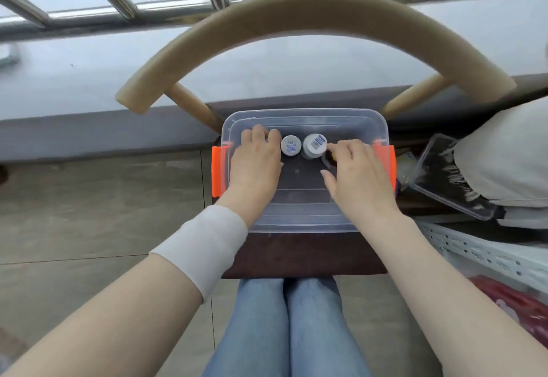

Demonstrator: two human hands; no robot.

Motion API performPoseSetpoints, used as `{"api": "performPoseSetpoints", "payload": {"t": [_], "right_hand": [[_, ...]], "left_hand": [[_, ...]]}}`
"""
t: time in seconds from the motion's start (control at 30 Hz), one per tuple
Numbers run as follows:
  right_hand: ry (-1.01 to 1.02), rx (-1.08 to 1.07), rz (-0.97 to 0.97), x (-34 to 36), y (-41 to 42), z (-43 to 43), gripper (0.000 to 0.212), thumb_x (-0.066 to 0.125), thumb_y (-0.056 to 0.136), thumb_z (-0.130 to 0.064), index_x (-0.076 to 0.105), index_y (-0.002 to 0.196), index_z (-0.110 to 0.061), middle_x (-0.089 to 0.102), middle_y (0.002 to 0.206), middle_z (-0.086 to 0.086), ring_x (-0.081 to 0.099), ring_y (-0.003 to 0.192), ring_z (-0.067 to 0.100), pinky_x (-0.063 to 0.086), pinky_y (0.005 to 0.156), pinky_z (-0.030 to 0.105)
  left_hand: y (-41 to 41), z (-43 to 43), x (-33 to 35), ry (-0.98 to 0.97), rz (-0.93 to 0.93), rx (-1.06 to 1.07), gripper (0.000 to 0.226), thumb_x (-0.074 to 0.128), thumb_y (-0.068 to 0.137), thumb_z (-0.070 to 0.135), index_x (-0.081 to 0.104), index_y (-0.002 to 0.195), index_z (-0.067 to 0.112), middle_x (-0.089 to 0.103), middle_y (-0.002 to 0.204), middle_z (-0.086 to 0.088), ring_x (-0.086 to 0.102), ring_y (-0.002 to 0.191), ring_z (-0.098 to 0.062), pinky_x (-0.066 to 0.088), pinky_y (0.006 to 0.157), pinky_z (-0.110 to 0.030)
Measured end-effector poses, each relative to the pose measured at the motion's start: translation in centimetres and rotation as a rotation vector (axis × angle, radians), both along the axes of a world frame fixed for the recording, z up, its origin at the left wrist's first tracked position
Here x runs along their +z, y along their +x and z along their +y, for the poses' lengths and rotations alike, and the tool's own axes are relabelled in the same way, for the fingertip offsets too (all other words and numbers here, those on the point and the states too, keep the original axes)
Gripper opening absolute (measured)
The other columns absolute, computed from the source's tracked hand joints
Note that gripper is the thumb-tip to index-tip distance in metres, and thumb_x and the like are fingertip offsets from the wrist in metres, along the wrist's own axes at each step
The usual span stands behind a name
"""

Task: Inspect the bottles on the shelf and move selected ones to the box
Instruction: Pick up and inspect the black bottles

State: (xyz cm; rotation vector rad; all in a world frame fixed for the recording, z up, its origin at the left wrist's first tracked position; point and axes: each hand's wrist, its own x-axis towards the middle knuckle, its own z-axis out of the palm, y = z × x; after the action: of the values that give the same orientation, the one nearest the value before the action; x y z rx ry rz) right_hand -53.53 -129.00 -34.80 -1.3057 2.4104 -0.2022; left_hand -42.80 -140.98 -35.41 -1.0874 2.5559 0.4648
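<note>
Inside the clear box (305, 222), two white-capped bottles (291, 145) stand upright by its far wall. Left hand (256, 163) fingers are curled over something hidden; right hand (354, 169) fingers are loosely bent, pinching nothing visible.

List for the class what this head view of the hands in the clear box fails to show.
- Head view: whether the left hand covers a bottle; its fingers hide that spot in the box.
- What the right hand touches: a dark shape under it is blurred.
- Labels on the two white bottle caps: too small to read.
- The shelf: cut off by the right edge.
</note>
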Motion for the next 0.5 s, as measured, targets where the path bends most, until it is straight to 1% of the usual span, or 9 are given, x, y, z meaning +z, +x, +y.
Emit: {"api": "performPoseSetpoints", "payload": {"t": [0.07, 0.13, 0.2, 0.23, 0.3, 0.37, 0.43, 0.5], "right_hand": [[0.031, 0.011, 0.039, 3.0, 0.7, 1.1, 0.040, 0.068, 0.079, -0.019, 0.057, 0.112, 0.001, 0.058, 0.110, 0.021, 0.053, 0.104, 0.041, 0.043, 0.088, 0.046], [0.095, -0.011, 0.065, 6.9, 1.5, 2.9, 0.042, 0.060, 0.085, -0.026, 0.051, 0.120, -0.003, 0.054, 0.119, 0.018, 0.047, 0.112, 0.038, 0.039, 0.090, 0.043], [0.111, -0.075, 0.093, 11.4, 2.6, 5.7, 0.043, 0.054, 0.089, -0.029, 0.047, 0.125, -0.007, 0.049, 0.127, 0.016, 0.045, 0.115, 0.035, 0.037, 0.090, 0.043], [0.115, -0.117, 0.112, 13.5, 3.2, 7.4, 0.043, 0.053, 0.090, -0.030, 0.046, 0.126, -0.008, 0.048, 0.128, 0.016, 0.046, 0.114, 0.035, 0.038, 0.089, 0.043], [0.110, -0.209, 0.148, 17.2, 5.0, 11.3, 0.042, 0.052, 0.090, -0.032, 0.048, 0.124, -0.009, 0.051, 0.124, 0.015, 0.047, 0.113, 0.035, 0.038, 0.090, 0.042], [0.104, -0.308, 0.164, 20.5, 7.2, 15.6, 0.040, 0.053, 0.090, -0.032, 0.050, 0.122, -0.009, 0.052, 0.121, 0.014, 0.046, 0.114, 0.034, 0.037, 0.091, 0.042], [0.098, -0.415, 0.175, 23.8, 9.4, 20.1, 0.040, 0.054, 0.089, -0.032, 0.050, 0.123, -0.010, 0.052, 0.122, 0.012, 0.045, 0.116, 0.033, 0.036, 0.092, 0.042], [0.095, -0.522, 0.189, 27.0, 11.4, 24.6, 0.041, 0.054, 0.089, -0.033, 0.050, 0.124, -0.011, 0.052, 0.122, 0.011, 0.044, 0.117, 0.032, 0.035, 0.093, 0.041]], "left_hand": [[0.2, 0.9, 3.9, -0.041, -0.093, -0.173, 0.041, 0.057, 0.090, 0.025, 0.041, 0.124, 0.010, 0.046, 0.125, -0.011, 0.042, 0.117, -0.029, 0.039, 0.084, -0.036], [0.8, 2.3, 8.1, -0.086, -0.158, -0.304, 0.042, 0.056, 0.091, 0.024, 0.039, 0.126, 0.009, 0.049, 0.123, -0.011, 0.045, 0.116, -0.030, 0.039, 0.087, -0.039], [1.7, 4.3, 12.5, -0.140, -0.174, -0.418, 0.041, 0.054, 0.091, 0.020, 0.039, 0.127, 0.008, 0.050, 0.122, -0.012, 0.048, 0.112, -0.030, 0.039, 0.079, -0.037], [2.1, 5.4, 14.4, -0.169, -0.175, -0.481, 0.042, 0.055, 0.091, 0.018, 0.038, 0.128, 0.007, 0.050, 0.122, -0.012, 0.048, 0.111, -0.030, 0.036, 0.074, -0.035], [2.9, 8.0, 17.8, -0.229, -0.164, -0.605, 0.046, 0.058, 0.090, 0.018, 0.036, 0.129, 0.006, 0.048, 0.123, -0.013, 0.049, 0.110, -0.030, 0.035, 0.070, -0.034], [3.4, 11.2, 21.0, -0.274, -0.135, -0.711, 0.048, 0.058, 0.089, 0.018, 0.036, 0.129, 0.006, 0.049, 0.124, -0.013, 0.050, 0.110, -0.031, 0.037, 0.072, -0.036], [3.6, 14.9, 24.2, -0.282, -0.066, -0.800, 0.042, 0.056, 0.090, 0.021, 0.040, 0.126, 0.007, 0.052, 0.120, -0.012, 0.051, 0.110, -0.030, 0.038, 0.073, -0.036], [3.6, 18.9, 27.4, -0.258, 0.022, -0.875, 0.034, 0.055, 0.090, 0.024, 0.044, 0.118, 0.009, 0.053, 0.116, -0.012, 0.051, 0.110, -0.031, 0.039, 0.074, -0.036]]}}
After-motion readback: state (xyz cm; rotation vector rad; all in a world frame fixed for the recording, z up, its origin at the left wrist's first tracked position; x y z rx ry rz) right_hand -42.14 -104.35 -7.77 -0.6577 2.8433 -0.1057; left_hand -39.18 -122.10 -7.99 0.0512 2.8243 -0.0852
